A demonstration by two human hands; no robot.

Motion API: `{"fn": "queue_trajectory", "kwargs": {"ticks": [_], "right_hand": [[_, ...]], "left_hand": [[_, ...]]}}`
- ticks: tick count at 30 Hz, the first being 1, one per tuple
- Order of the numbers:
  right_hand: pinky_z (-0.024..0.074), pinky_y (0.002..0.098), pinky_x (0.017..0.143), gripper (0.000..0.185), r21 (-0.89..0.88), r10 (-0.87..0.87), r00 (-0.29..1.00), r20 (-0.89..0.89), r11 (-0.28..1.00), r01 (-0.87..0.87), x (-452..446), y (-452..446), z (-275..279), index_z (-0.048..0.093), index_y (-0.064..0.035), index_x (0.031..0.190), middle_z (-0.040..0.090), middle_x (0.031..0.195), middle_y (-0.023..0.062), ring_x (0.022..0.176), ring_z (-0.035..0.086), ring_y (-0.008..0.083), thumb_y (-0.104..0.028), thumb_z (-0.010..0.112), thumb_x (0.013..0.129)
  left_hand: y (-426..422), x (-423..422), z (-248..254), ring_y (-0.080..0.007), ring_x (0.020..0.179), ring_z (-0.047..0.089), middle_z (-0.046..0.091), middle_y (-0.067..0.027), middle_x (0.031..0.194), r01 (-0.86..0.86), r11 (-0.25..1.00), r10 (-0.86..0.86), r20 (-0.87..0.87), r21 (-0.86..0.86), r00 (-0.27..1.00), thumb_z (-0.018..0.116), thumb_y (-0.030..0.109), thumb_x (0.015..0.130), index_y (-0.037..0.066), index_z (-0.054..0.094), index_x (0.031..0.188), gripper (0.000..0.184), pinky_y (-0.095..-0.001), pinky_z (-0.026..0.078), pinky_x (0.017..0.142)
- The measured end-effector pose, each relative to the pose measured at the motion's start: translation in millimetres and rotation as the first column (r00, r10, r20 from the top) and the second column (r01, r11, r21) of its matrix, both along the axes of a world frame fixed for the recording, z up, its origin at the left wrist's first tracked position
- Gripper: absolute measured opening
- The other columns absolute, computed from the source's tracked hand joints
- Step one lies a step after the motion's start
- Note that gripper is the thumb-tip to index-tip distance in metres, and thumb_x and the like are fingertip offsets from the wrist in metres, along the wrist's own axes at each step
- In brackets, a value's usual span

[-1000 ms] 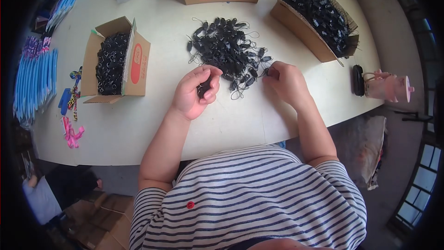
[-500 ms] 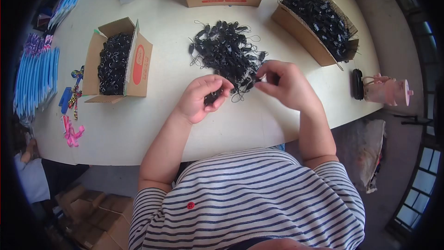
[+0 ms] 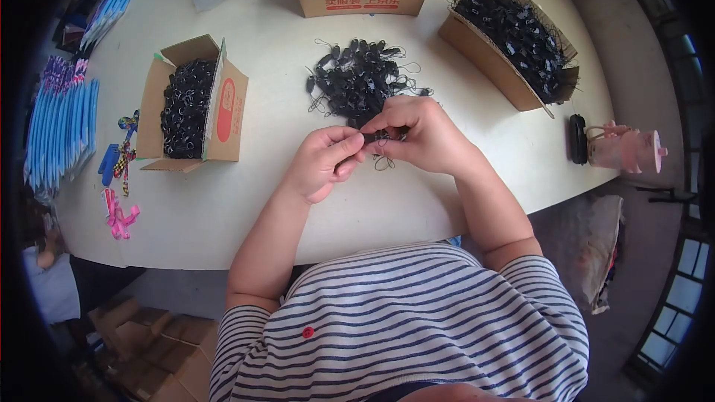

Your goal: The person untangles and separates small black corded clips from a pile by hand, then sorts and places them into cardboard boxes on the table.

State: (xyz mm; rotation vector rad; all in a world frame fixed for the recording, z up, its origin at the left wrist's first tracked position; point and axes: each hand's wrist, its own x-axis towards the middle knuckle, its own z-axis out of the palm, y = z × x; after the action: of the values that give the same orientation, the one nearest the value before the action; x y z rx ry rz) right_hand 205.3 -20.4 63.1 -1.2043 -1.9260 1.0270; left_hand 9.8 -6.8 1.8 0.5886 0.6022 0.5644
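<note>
Now the left hand (image 3: 325,160) and right hand (image 3: 423,135) have met, fingers pinching a black piece (image 3: 369,138).

The head camera is looking forward and steeply down from above the wearer's striped shirt (image 3: 402,320), facing the desk (image 3: 357,227).

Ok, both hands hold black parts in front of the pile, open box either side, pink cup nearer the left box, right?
No, the head view shows the pink cup nearer the right box. The rest stands: left hand and right hand hold black parts in front of the pile, with the left box opposite, both boxes open.
</note>
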Motion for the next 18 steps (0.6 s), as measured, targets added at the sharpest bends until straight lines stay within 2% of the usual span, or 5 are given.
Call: {"fn": "queue_trajectory", "kwargs": {"ticks": [2,5,8,12,18], "right_hand": [[0.0425,0.0272,0.051,0.021,0.037,-0.004,1.000,-0.021,0.999,0.005,0,1,-5,0.068,-0.0048,0.085,0.056,0.067,0.0066,0.056,0.051,0.0160,-0.004,0.072,0.064],[0.0414,0.0270,0.051,0.019,-0.001,-0.020,0.995,-0.098,1.000,0.020,1,0,-8,0.068,-0.0042,0.084,0.055,0.065,0.0061,0.056,0.050,0.0151,-0.004,0.071,0.065],[0.0409,0.0267,0.051,0.020,0.022,0.001,0.996,-0.084,1.000,0.001,2,1,-11,0.067,-0.0037,0.085,0.054,0.065,0.0058,0.057,0.051,0.0139,-0.004,0.071,0.066],[0.0420,0.0281,0.053,0.019,0.111,0.000,0.995,-0.095,0.994,0.011,-3,0,-14,0.066,-0.0036,0.086,0.054,0.066,0.0064,0.058,0.051,0.0170,-0.004,0.071,0.067],[0.0424,0.0298,0.054,0.016,0.275,-0.009,0.996,-0.084,0.961,0.032,-8,0,-22,0.063,-0.0017,0.083,0.055,0.068,0.0081,0.061,0.053,0.0211,-0.002,0.069,0.068]], "left_hand": [[0,0,-2,-0.0047,0.050,0.042,0.055,-0.0040,0.073,-0.018,1.000,0.018,-0.004,0.011,1.000,0.054,0.013,0.088,0.002,0.055,0.091,0.012,-0.0152,0.029,0.040],[1,1,0,-0.0044,0.050,0.041,0.053,-0.0019,0.070,-0.047,0.999,0.047,0.006,0.026,0.999,0.056,0.014,0.087,0.003,0.055,0.089,0.011,-0.0158,0.027,0.041],[1,1,2,-0.0043,0.050,0.040,0.051,-0.0008,0.068,-0.054,0.999,0.054,0.023,0.005,0.998,0.057,0.014,0.086,0.004,0.055,0.088,0.010,-0.0159,0.026,0.041],[2,-1,-6,-0.0049,0.051,0.041,0.054,-0.0041,0.074,-0.038,0.999,0.038,0.084,-0.002,0.996,0.054,0.014,0.088,0.003,0.053,0.096,0.014,-0.0153,0.028,0.040],[2,-2,-5,-0.0051,0.052,0.041,0.053,-0.0037,0.075,-0.042,0.999,0.044,0.102,-0.026,0.994,0.053,0.014,0.088,0.003,0.053,0.098,0.015,-0.0157,0.028,0.041]]}}
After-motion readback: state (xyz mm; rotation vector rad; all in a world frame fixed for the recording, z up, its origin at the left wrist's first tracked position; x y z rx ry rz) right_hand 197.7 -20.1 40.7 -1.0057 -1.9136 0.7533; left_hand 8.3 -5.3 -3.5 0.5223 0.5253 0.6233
